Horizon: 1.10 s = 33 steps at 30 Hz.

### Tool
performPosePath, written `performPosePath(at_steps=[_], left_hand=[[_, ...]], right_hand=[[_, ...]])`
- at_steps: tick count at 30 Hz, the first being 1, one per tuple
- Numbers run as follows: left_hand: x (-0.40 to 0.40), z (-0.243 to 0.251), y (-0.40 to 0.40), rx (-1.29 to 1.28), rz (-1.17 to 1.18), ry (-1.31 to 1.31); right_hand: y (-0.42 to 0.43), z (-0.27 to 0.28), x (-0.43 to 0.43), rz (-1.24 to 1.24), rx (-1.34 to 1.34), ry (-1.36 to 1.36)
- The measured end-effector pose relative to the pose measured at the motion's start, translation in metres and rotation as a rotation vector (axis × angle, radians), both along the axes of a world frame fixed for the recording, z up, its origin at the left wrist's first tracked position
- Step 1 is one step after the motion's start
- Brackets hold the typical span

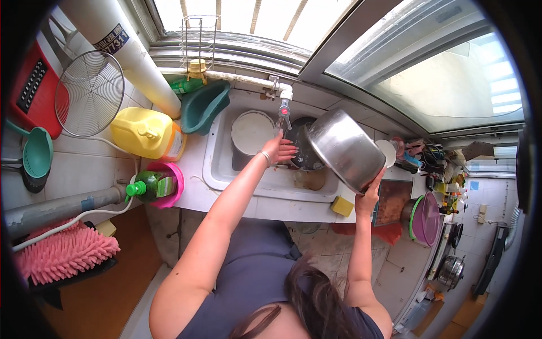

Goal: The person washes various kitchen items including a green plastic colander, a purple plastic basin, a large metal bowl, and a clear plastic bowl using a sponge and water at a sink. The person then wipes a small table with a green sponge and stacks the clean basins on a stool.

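Note:
My right hand (367,197) grips the base edge of a large stainless steel pot (348,150), tilted over the right part of the sink (271,191). My left hand (280,149) is empty, fingers spread, just below the tap (284,111); whether water runs is hard to tell. Behind that hand a dark pan (301,159) rests in the sink, partly hidden by the steel pot. At the sink's left stands a round pale-topped vessel (253,132). A yellow sponge (342,206) lies on the counter edge near my right wrist.
Left of the sink are a teal basin (203,108), a yellow jug (142,133) and a green bottle (148,186) in a pink basin (175,183). To the right lie a brown board (394,201) and a purple basin (427,218). The window frame (313,68) rises behind the sink.

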<state>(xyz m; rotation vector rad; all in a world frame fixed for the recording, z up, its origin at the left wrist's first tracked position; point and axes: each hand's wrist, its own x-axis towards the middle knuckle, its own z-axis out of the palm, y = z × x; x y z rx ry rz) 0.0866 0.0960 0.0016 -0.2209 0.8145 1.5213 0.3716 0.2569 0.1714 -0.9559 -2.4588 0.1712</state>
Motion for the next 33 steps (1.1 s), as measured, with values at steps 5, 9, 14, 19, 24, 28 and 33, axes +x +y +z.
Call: performPosePath(at_steps=[5,9,14,19,24,28,33], left_hand=[[-0.001,-0.045,0.005,0.008,0.049,-0.133],[0.031,-0.026,-0.010,-0.408,0.258,0.123],[0.029,-0.074,-0.057,-0.445,0.544,0.187],[-0.016,-0.093,-0.079,-0.405,0.448,-0.016],[-0.076,-0.141,-0.072,-0.303,0.218,0.324],[-0.107,-0.149,-0.044,-0.236,0.094,0.300],[-0.021,-0.153,-0.039,-0.293,0.532,0.294]], right_hand=[[0.029,-0.030,-0.012,0.434,0.172,-0.056],[0.027,-0.064,-0.023,0.405,-0.129,0.040],[0.026,-0.107,-0.057,0.332,-0.497,-0.041],[0.023,-0.140,-0.077,0.114,-1.413,0.540],[0.034,-0.152,-0.115,-0.082,-2.126,0.595],[-0.009,-0.156,-0.132,-0.570,-1.766,0.786],[-0.061,-0.179,-0.102,-0.319,-1.573,1.245]])
